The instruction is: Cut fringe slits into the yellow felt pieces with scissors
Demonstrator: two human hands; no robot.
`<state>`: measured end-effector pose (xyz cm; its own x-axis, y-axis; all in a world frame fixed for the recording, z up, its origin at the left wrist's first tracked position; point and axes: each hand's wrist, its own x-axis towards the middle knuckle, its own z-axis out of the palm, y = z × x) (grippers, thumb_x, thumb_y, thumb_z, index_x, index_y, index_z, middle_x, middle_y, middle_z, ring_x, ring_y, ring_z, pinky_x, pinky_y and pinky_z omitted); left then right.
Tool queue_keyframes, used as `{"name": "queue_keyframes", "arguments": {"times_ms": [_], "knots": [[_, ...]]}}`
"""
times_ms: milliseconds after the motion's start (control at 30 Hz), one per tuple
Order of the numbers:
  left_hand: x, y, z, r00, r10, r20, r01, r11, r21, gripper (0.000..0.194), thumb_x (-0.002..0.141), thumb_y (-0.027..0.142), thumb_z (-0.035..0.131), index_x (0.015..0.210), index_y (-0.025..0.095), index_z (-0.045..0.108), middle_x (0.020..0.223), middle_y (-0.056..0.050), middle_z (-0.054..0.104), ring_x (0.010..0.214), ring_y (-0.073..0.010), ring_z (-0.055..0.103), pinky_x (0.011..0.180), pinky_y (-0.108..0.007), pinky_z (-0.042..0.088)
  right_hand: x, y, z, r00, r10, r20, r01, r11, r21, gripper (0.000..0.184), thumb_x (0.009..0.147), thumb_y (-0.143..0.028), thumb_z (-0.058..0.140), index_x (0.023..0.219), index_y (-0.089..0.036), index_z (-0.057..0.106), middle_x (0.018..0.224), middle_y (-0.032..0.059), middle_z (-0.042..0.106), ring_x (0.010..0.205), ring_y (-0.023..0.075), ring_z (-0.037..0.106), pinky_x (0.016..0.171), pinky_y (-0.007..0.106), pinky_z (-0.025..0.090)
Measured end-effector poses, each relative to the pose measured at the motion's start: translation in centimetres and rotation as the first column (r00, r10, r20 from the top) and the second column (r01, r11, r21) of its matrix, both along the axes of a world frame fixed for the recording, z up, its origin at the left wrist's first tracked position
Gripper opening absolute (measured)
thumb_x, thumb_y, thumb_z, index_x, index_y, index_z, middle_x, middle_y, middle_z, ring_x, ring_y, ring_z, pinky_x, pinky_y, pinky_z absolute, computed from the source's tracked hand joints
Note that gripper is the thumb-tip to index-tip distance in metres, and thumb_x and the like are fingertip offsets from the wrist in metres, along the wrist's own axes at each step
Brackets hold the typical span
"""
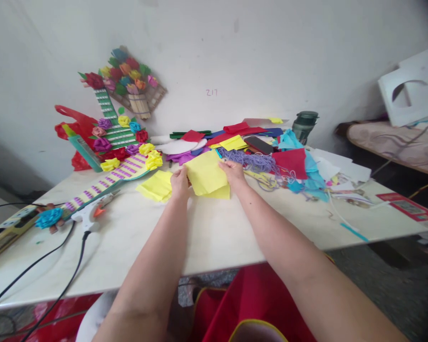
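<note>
Head view: yellow sheet [206, 172] sits between the two hands, over the middle of the bench [135, 251], straight ahead of the person. Left hand [180, 183] at its left edge, right hand [234, 175] at its upper right corner. Grip on both sides: fingers together, clamped on the sheet; some fingertips hidden under or behind it, exact pinch not readable.

Key relation: sheet spans the gap between hands, neither clearly nearer, both on it. Looks near square, so no clear long axis; top edge slopes, up toward the right hand. Right hand sits a bit higher on the sheet than left. A yellow flap [220, 192] pokes out below the lower right edge; second sheet or a fold, can't tell. Whether the sheet is off the bench surface, can't tell either.

Yellow stack [154, 186] lies just left of the left hand, so that hand is nearer to it; contact unclear. Purple yarn [251, 160] lies beyond and right of the sheet, close to the right hand, with red cloth [291, 163] past it. Glue gun [89, 216] lies on the left part of the bench, well apart from both hands.
</note>
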<state>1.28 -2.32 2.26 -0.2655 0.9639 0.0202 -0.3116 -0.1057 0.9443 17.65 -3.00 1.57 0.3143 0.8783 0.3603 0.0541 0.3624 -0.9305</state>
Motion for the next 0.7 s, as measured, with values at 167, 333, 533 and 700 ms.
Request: {"name": "queue_keyframes", "arguments": {"times_ms": [167, 333, 533, 700], "knots": [[0.0, 0.1, -0.4, 0.997, -0.055, -0.057, 0.052, 0.997, -0.058, 0.023, 0.058, 0.033, 0.065, 0.064, 0.015, 0.053, 0.052, 0.002, 0.048, 0.046, -0.0107, 0.047, 0.05, -0.025, 0.039, -0.2, -0.2, -0.1, 0.997, -0.028, 0.066, 0.027, 1.0, 0.016, 0.031, 0.064, -0.043, 0.058, 0.049, -0.018, 0.047, 0.046, -0.0062, 0.029, 0.049, 0.0084, 0.028, 0.048, 0.023, 0.025], [0.1, 0.6, -0.8, 0.953, 0.126, -0.277, -0.103, 0.99, 0.095, 0.026, 0.068, 0.039, 0.057, 0.057, 0.018, 0.047, 0.046, 0.004, 0.039, 0.044, -0.0092, 0.039, 0.046, -0.022, 0.03, -0.4, -0.2, -0.2, 0.998, 0.024, 0.065, -0.023, 1.0, -0.018, 0.032, 0.065, -0.044, 0.057, 0.05, -0.018, 0.047, 0.046, -0.0061, 0.034, 0.05, 0.0087, 0.031, 0.049, 0.023, 0.027], [0.3, 0.6, -0.5, 0.872, 0.186, -0.452, -0.082, 0.967, 0.24, 0.029, 0.071, 0.037, 0.057, 0.053, 0.018, 0.045, 0.046, 0.005, 0.033, 0.046, -0.0092, 0.031, 0.046, -0.021, 0.025, 0.0, 0.0, 0.1, 0.999, 0.032, -0.006, -0.032, 0.999, 0.01, 0.034, 0.066, -0.051, 0.053, 0.061, -0.018, 0.054, 0.053, -0.0041, 0.044, 0.056, 0.011, 0.041, 0.054, 0.023, 0.033], [0.6, 0.6, -0.6, 0.852, 0.158, -0.499, -0.018, 0.962, 0.273, 0.029, 0.072, 0.038, 0.057, 0.054, 0.018, 0.045, 0.048, 0.005, 0.032, 0.048, -0.0093, 0.031, 0.047, -0.021, 0.025, 0.9, 0.5, -0.2, 0.978, -0.178, 0.108, 0.174, 0.984, 0.046, 0.035, 0.07, -0.048, 0.048, 0.051, -0.019, 0.04, 0.049, -0.0048, 0.034, 0.053, 0.01, 0.033, 0.052, 0.023, 0.027]]}}
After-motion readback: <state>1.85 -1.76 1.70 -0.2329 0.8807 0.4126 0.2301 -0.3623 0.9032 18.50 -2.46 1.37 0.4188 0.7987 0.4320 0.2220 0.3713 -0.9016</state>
